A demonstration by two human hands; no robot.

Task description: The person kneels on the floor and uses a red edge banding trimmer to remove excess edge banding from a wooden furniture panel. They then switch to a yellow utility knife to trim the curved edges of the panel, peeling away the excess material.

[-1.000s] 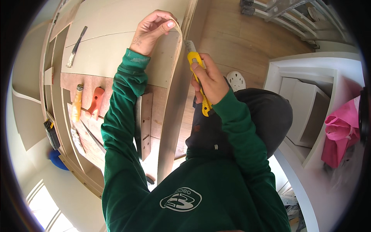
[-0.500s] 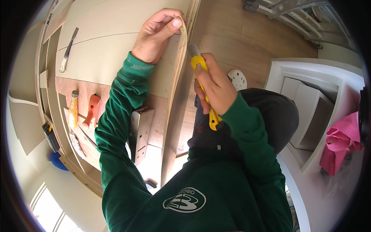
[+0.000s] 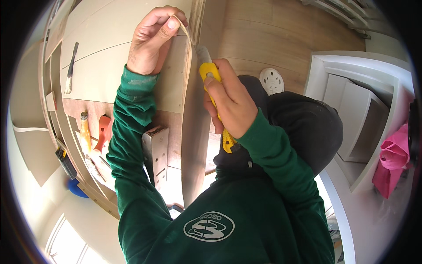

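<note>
A yellow utility knife point(image 3: 207, 68) sits near the centre, toward 12 o'clock, in the hands of a person in a green sweatshirt point(image 3: 263, 246). A worktop point(image 3: 99, 72) spreads from 8 to 11 o'clock, partly hidden by the left sleeve that crosses it. One long board point(image 3: 193, 145) stands on edge, running from 12 o'clock down toward 6, with the left hand point(image 3: 149, 42) on its worktop side and the right hand point(image 3: 235, 103) on the other. At 3 o'clock is one white cabinet point(image 3: 314, 75), with one bunched pink cloth point(image 3: 392, 156) farther out. One silvery metal piece with holes point(image 3: 159, 154) lies at 8 o'clock, just beside the left sleeve; one perforated white clog point(image 3: 271, 80) shows near 2. Tools on the worktop include one orange-handled point(image 3: 103, 132) and one amber-handled point(image 3: 85, 132), both at 9 o'clock. The right fingers are wrapped around the knife's handle, its long axis tilted so the blade points to half past 11; whether the blade touches the board's edge, one cannot tell. Left thumb and forefinger pinch one thin, curving strip point(image 3: 182, 28) at 11 o'clock.
</note>
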